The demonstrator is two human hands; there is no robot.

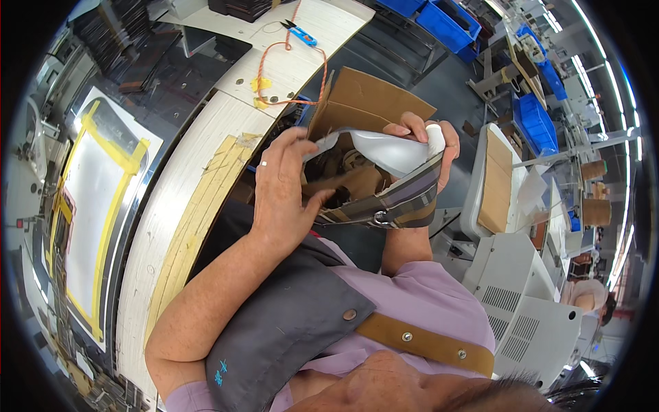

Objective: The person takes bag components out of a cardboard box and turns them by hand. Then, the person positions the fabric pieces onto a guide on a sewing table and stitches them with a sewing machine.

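My right hand (439, 154) grips a striped fabric piece (405, 202) with a metal ring, along with a smooth white piece (388, 151) above it. A white wrap (434, 139) covers one of its fingers. My left hand (288, 178) is at the piece's other side, fingers curled by a pale, thin strip (326, 145) and thumb lower down beside the fabric. These fingertips are blurred, so I cannot tell whether they grip. Dark and brown contents behind the pieces are hard to make out, within or before an open cardboard box (371, 96).
A long white worktable (165, 240) runs along my left, carrying blue thread snips (302, 36) on an orange cord. Beyond it lies a taped board (93, 226). Blue bins (446, 24), a grey machine (515, 302) and a cardboard-topped table (494, 182) stand rightward. A co-worker (587, 295) is at far right.
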